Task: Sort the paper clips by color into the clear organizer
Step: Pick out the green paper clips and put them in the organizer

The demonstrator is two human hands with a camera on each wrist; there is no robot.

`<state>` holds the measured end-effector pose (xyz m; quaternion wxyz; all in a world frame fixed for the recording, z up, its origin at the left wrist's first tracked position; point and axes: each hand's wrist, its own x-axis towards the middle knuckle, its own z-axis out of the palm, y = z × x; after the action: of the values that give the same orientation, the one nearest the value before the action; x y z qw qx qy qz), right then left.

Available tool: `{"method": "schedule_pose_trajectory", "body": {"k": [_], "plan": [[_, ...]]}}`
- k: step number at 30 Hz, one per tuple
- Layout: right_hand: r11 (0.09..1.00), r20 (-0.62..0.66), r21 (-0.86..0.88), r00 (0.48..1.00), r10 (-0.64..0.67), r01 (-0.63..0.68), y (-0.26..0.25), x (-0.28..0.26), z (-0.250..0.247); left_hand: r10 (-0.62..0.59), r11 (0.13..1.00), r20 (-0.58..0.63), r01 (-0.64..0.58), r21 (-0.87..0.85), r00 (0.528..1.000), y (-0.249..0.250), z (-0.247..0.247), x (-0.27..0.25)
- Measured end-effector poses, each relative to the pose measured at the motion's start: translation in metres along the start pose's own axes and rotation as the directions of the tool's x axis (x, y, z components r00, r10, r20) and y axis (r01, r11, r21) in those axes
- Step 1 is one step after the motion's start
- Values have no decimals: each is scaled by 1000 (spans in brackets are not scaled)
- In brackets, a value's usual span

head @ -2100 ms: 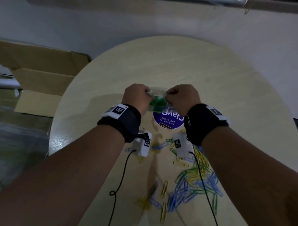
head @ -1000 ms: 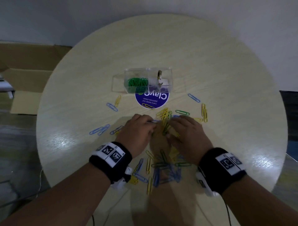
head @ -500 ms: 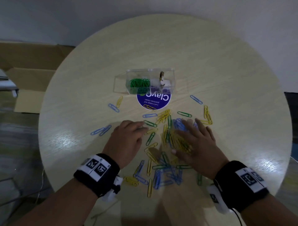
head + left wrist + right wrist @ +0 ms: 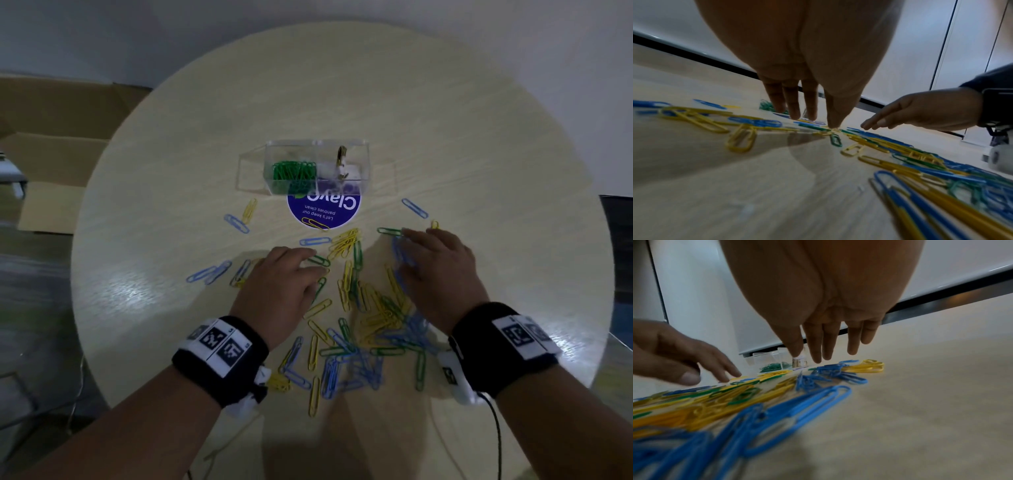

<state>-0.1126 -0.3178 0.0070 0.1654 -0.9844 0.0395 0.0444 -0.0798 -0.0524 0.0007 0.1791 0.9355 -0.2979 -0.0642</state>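
Blue, yellow and green paper clips [image 4: 363,315] lie scattered across the round table [image 4: 479,171]. The clear organizer [image 4: 317,168] stands at the middle back, with green clips [image 4: 294,173] in its left compartment and its lid open to the left. My left hand [image 4: 284,291] lies flat with straight fingers, its fingertips [image 4: 833,125] touching clips near a green one [image 4: 318,261]. My right hand [image 4: 435,270] is spread flat over a bunch of blue clips [image 4: 828,371], its fingers [image 4: 818,356] straight. Neither hand holds anything.
A round purple sticker [image 4: 323,210] lies just in front of the organizer. An open cardboard box [image 4: 51,164] sits on the floor at the left. Cables [image 4: 496,442] run from the wrist cameras off the near table edge.
Both hands left the organizer and came down onto the clip pile. Over the last second their fingers straightened and the hands slid apart, the right one moving rightward, spreading the clips.
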Motion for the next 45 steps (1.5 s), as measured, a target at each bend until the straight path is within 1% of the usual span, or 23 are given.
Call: {"method": "schedule_pose_trajectory", "body": {"k": [3, 5, 7, 10, 11, 12, 14, 15, 16, 17, 19, 21, 23, 25, 27, 29, 31, 33, 36, 40, 44, 45], "plan": [[998, 144, -60, 989, 40, -32, -2, -1, 0, -34, 999, 46, 35, -12, 998, -6, 8, -7], [995, 218, -100, 976, 19, 3, -6, -10, 3, -48, 999, 34, 49, -21, 998, -10, 8, -14], [997, 259, -76, 966, -1, 21, -13, -23, 2, -73, 997, 10, 73, -37, 997, -13, 5, -17], [1000, 326, -17, 945, 10, -5, -20, -39, 1, -104, 991, 40, 107, -77, 994, -18, 2, -14], [1000, 320, 12, 947, 4, -8, -21, -41, 0, -104, 990, 46, 108, -92, 993, -20, 2, -11], [999, 282, 53, 959, -10, -5, -21, -42, -2, -102, 988, 37, 106, -116, 994, -22, 1, -9], [993, 97, 109, 994, -45, 35, -17, -32, -3, -95, 981, -36, 87, -174, 995, -24, -2, -4], [993, 11, 113, 999, -32, 31, -12, -21, -3, -88, 982, -89, 71, -174, 992, -24, -5, 1], [993, -39, 115, 999, -3, 8, -8, -8, -3, -79, 988, -131, 60, -146, 988, -24, -7, 7], [993, -50, 115, 998, 26, -20, -7, 6, -5, -74, 993, -154, 58, -105, 985, -25, -9, 13], [996, 10, 72, 998, 60, -61, -11, 29, -6, -62, 998, -156, 58, -28, 986, -27, -10, 26], [996, 115, 4, 990, 88, -89, -17, 43, -4, -46, 998, -96, 50, 33, 994, -28, -7, 34], [989, 186, 24, 973, 138, -145, -20, 51, -1, -63, 996, -31, 65, 62, 998, -26, -5, 39], [979, 244, 57, 954, 176, -195, -21, 55, -1, -119, 992, 8, 118, 44, 993, -23, -8, 44], [978, 253, 85, 953, 163, -190, -23, 55, -3, -181, 983, 69, 181, 6, 981, -20, -15, 47], [971, 224, 145, 963, 153, -188, -27, 50, -7, -227, 969, 85, 233, -76, 970, -16, -21, 43], [955, 182, 215, 969, 166, -204, -33, 44, -8, -266, 943, 91, 278, -182, 960, -8, -25, 27], [944, 183, 236, 965, 190, -231, -39, 39, -4, -275, 925, 124, 298, -238, 953, 3, -22, 5], [937, 201, 230, 955, 218, -263, -51, 37, 5, -254, 939, 146, 280, -201, 956, 10, -9, -19], [960, 225, 134, 951, 212, -246, -61, 41, 10, -212, 971, 113, 222, -84, 971, 8, -1, -23], [972, 258, 70, 945, 199, -224, -60, 42, 7, -248, 959, 158, 265, -101, 956, 7, -2, -21], [975, 267, 53, 944, 192, -214, -58, 42, 6, -243, 961, 168, 260, -93, 955, 7, -3, -20]]}}
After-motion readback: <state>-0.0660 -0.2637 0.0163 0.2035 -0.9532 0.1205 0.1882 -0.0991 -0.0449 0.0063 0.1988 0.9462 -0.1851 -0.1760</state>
